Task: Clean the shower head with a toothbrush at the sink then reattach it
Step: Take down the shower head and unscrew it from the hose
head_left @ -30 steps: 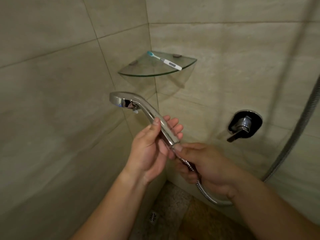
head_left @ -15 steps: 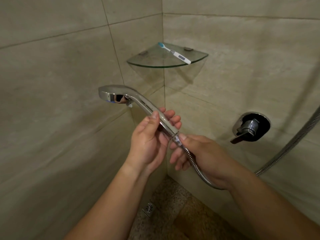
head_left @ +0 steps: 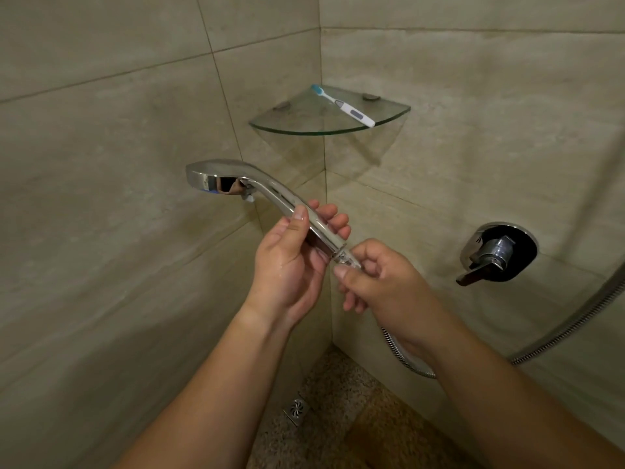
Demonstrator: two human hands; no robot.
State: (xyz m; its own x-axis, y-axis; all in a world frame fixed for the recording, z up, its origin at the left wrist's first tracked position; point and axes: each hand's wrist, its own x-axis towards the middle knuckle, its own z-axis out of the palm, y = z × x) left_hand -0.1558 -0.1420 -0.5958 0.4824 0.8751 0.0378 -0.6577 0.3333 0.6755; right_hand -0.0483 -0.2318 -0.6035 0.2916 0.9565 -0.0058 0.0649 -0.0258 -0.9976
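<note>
A chrome shower head (head_left: 223,177) points left in the shower corner, its handle running down to the right. My left hand (head_left: 294,262) grips the handle with thumb on top and fingers curled behind. My right hand (head_left: 378,282) pinches the hose nut (head_left: 345,258) at the handle's lower end between thumb and fingers. The metal hose (head_left: 406,360) loops out below my right wrist and rises to the right edge. A white toothbrush (head_left: 345,106) with blue bristles lies on the glass corner shelf (head_left: 304,125) above.
Beige tiled walls meet in a corner behind the hands. A chrome mixer valve (head_left: 497,255) with a dark lever sits on the right wall. A small square drain (head_left: 297,410) lies in the speckled floor below.
My right hand has slid up the hose to the nut at the handle's end and closed its fingertips on it. The view shifted slightly right and down.
</note>
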